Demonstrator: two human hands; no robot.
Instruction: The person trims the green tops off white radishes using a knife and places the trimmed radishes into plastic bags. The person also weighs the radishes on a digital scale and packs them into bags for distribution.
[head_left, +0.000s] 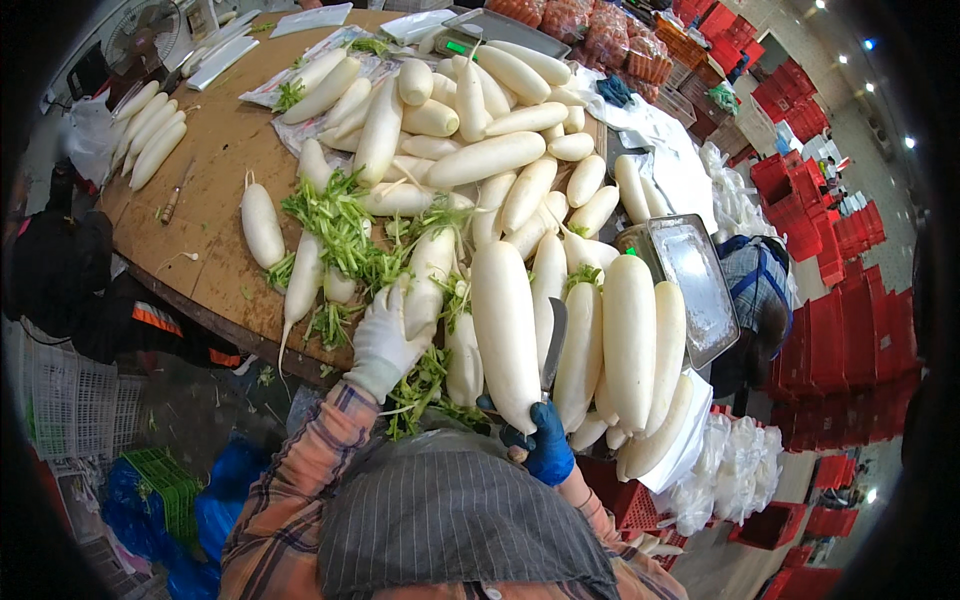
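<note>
My left hand, in a white glove, grips the lower part of a white radish on the table. Cut radish greens lie heaped beside it. In a blue glove, my right hand holds a knife with its curved blade pointing up. A large trimmed white radish has its lower tip against that hand; whether the fingers grip it too, I cannot tell. To the right of the blade lie several more radishes. Loose greens hang near the table's front edge.
A pile of radishes covers the middle of the wooden table. Another knife lies at left. At right stands a scale with a metal tray. A person is beyond it. A green crate sits on the floor.
</note>
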